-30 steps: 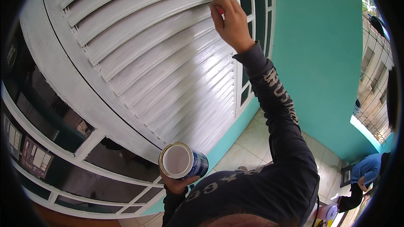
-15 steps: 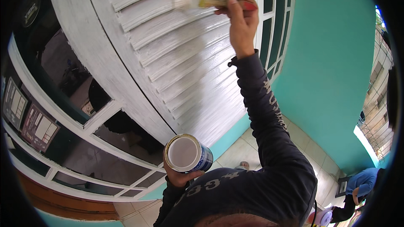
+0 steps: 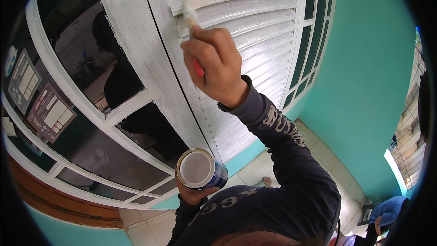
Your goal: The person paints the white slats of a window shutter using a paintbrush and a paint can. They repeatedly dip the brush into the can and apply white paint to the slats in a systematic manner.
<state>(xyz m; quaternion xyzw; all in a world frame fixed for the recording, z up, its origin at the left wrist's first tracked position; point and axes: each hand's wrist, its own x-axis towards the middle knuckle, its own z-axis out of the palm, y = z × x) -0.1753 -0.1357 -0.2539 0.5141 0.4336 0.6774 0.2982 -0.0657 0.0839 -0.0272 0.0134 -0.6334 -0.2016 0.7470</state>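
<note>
My right hand [image 3: 217,61] is closed around the handle of a paintbrush [image 3: 191,17], whose red handle end sticks out below the fingers. The pale bristles, slightly blurred, lie against the upper slats of a white louvered shutter [image 3: 255,23], close to its left edge. Low in the view, my left hand [image 3: 193,194] grips a paint can [image 3: 221,173] from beneath and the side. The can is open at the top, with a blue label and white paint showing inside its rim.
Left of the shutter stands a white-framed window [image 3: 107,105] with dark glass and stickers. A turquoise wall [image 3: 364,77] rises at the right above a tiled floor [image 3: 246,173]. Another person in a blue shirt [image 3: 389,212] is at the lower right, near a window grille [image 3: 412,123].
My right hand has moved left and down, turning the brush so its bristles point upward at the shutter's left edge. The view has shifted left; my left hand still holds the can.
</note>
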